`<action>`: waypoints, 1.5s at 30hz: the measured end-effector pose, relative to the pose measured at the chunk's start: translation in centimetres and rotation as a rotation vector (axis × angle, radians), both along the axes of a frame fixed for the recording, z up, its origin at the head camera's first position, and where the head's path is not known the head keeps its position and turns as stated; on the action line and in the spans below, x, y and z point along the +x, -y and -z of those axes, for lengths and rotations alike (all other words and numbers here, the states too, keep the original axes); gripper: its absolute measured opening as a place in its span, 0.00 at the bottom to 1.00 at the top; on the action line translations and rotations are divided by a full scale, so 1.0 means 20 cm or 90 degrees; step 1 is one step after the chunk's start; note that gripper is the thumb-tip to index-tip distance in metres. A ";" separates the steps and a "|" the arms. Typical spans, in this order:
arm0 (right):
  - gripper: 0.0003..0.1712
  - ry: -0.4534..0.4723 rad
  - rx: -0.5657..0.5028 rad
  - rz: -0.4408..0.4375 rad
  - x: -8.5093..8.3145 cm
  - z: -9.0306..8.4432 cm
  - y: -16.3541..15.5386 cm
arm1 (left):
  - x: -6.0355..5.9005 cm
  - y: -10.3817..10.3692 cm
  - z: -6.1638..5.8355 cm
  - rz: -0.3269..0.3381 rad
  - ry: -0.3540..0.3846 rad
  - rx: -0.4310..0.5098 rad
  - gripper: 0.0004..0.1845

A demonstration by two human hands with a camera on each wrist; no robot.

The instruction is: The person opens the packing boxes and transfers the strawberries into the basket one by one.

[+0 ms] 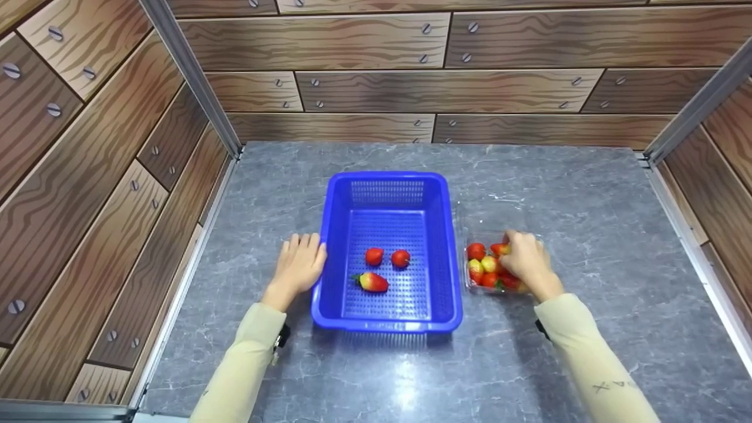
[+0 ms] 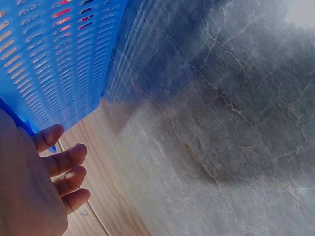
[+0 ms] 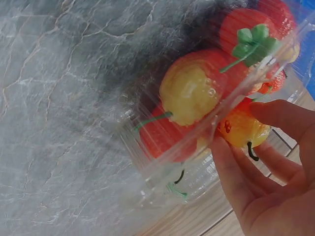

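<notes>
Against the left rim of the blue plastic basket (image 1: 333, 200) rests my left hand (image 1: 301, 263), its fingers loosely extended outside the wall; the left wrist view shows these fingers (image 2: 69, 160) holding nothing. Two round red fruits (image 1: 374, 256) and a longer red-and-yellow fruit (image 1: 373, 282) with a green top lie in the basket. My right hand (image 1: 530, 261) reaches into a clear plastic box (image 1: 468, 282) of small red and yellow fruits. Thumb and fingers there pinch a small red-and-yellow toy apple (image 3: 243, 129) with a dark stem. Other fruits are partly hidden by the hand.
The clear lid (image 1: 490, 212) stands opened behind the box, to the right of the basket. Everything lies on a grey marbled tabletop (image 1: 611, 235). Wood-patterned walls (image 1: 376, 91) enclose the back and both sides.
</notes>
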State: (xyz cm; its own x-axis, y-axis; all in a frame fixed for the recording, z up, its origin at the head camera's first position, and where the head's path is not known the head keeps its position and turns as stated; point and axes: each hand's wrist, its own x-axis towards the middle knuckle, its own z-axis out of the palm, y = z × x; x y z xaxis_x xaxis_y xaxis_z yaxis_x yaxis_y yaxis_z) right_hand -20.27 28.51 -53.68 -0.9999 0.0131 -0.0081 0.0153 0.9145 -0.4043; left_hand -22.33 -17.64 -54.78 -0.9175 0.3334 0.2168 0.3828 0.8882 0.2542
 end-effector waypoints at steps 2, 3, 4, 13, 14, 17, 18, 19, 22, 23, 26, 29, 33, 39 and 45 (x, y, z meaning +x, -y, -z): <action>0.20 0.002 -0.004 0.003 0.01 -0.01 0.00 | 0.00 0.00 0.00 0.000 -0.002 0.001 0.16; 0.20 0.002 -0.006 0.004 0.01 -0.02 0.00 | 0.00 0.00 0.00 0.001 -0.003 0.001 0.16; 0.19 0.000 -0.009 0.006 0.01 -0.02 0.00 | 0.00 0.00 0.00 0.002 -0.006 0.000 0.16; 0.20 -0.013 -0.034 0.035 0.01 -0.10 0.04 | 0.00 0.00 -0.01 0.002 -0.019 -0.004 0.15; 0.20 -0.016 -0.035 0.037 0.02 -0.12 0.05 | 0.00 0.00 -0.01 0.003 -0.018 -0.004 0.15; 0.20 -0.023 -0.041 0.033 0.01 -0.16 0.08 | 0.01 0.00 -0.01 0.005 -0.019 -0.001 0.15; 0.20 -0.024 -0.044 0.030 0.01 -0.17 0.09 | 0.01 0.00 -0.01 0.005 -0.021 -0.001 0.14; 0.20 -0.024 -0.047 0.027 0.01 -0.18 0.10 | 0.01 0.00 -0.01 0.004 -0.023 -0.003 0.14; 0.19 -0.025 -0.052 0.019 -0.01 -0.22 0.13 | 0.01 0.00 -0.02 0.002 -0.025 -0.004 0.14; 0.19 -0.029 -0.053 0.019 -0.01 -0.23 0.14 | 0.01 0.00 -0.02 0.002 -0.025 -0.003 0.14; 0.19 -0.039 -0.060 0.014 -0.01 -0.25 0.17 | 0.01 0.00 -0.01 0.001 -0.029 -0.005 0.15; 0.19 -0.048 -0.069 0.009 -0.01 -0.27 0.19 | 0.00 0.00 -0.01 0.002 -0.029 -0.002 0.15; 0.19 -0.052 -0.072 0.002 -0.01 -0.29 0.22 | 0.00 0.00 -0.01 0.004 -0.024 -0.001 0.15; 0.18 -0.071 -0.075 -0.019 -0.03 -0.32 0.28 | 0.00 0.00 0.00 0.001 -0.016 -0.003 0.15; 0.18 -0.081 -0.073 -0.032 -0.04 -0.34 0.35 | 0.00 0.00 0.00 0.000 -0.012 0.000 0.15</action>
State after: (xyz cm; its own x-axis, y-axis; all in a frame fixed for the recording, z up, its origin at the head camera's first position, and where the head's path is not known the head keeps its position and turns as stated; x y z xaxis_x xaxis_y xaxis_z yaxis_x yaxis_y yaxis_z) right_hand -20.98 21.56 -46.88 -0.9923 -0.0307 0.1196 -0.0871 0.8607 -0.5016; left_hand -22.36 -17.63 -54.80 -0.9130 0.3340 0.2343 0.3882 0.8878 0.2471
